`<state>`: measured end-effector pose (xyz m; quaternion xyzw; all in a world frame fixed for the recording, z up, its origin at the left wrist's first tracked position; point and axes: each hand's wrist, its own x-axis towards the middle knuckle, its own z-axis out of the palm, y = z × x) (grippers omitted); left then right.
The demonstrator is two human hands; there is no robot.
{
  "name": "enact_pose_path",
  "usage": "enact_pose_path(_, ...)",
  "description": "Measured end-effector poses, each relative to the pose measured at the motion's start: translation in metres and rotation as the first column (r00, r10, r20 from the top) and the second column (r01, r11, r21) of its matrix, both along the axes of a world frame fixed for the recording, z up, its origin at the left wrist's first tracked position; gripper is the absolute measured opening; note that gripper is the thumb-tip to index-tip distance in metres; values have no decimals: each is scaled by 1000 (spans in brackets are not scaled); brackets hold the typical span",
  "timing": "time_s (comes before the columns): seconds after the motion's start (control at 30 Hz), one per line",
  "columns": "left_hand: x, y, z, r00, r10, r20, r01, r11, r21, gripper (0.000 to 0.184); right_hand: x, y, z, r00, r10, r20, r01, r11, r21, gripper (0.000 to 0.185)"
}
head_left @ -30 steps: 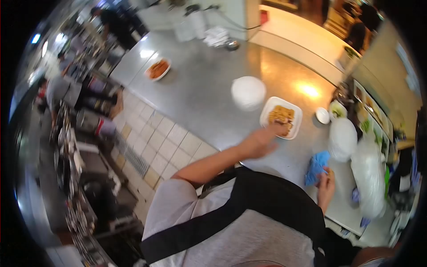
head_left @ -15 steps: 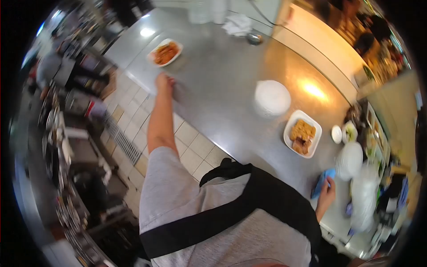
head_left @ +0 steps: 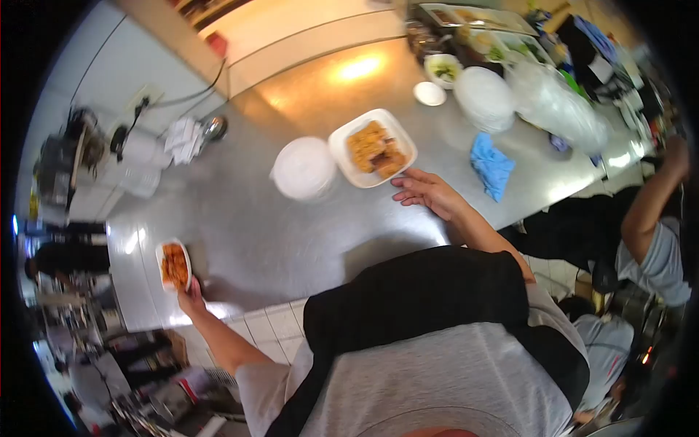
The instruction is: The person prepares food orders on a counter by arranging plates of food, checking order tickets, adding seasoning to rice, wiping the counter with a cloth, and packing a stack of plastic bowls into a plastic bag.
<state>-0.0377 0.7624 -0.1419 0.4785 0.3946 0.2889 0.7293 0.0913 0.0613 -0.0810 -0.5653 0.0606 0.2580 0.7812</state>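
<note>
White dish [head_left: 188, 260] of orange-red food [head_left: 173, 264], pinched in the left hand [head_left: 191, 297].
Fingers close on its near end; it lies just beyond them. Right hand [head_left: 429, 195], fingers parted, is at the square bowl's [head_left: 341, 151] near corner, contact unclear; blue cloth [head_left: 491, 166] to its right.

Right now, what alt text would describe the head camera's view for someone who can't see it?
At a metal counter, a person's left hand holds a small white dish of orange food; the right hand, open, is beside a larger white tray of golden food. A round white stack and a blue cloth are nearby.
</note>
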Motion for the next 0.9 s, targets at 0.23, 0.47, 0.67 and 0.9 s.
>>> enact_pose_path(0.23, -15, -98, 17, 998, 0, 58, 4, 998, -60, 39, -4, -114, 54, 870, 317, 377, 405, -23, -914, 24)
enact_pose_path(0.47, -15, -224, 83, 998, -57, 8, 57, 997, -58, 42, 28, -223, 110, 729, 638, 246, 44, 315, -948, 27)
enact_pose_path(0.67, 24, -347, 130, 987, -148, 63, 149, 989, -1, 39, 147, -310, 203, 673, 558, 486, 307, 387, -870, 19)
enact_pose_path(0.9, 120, -515, 169, 944, -300, 139, 308, 951, -41, 38, 355, -389, 161, 567, 711, 416, 517, 86, -851, 21)
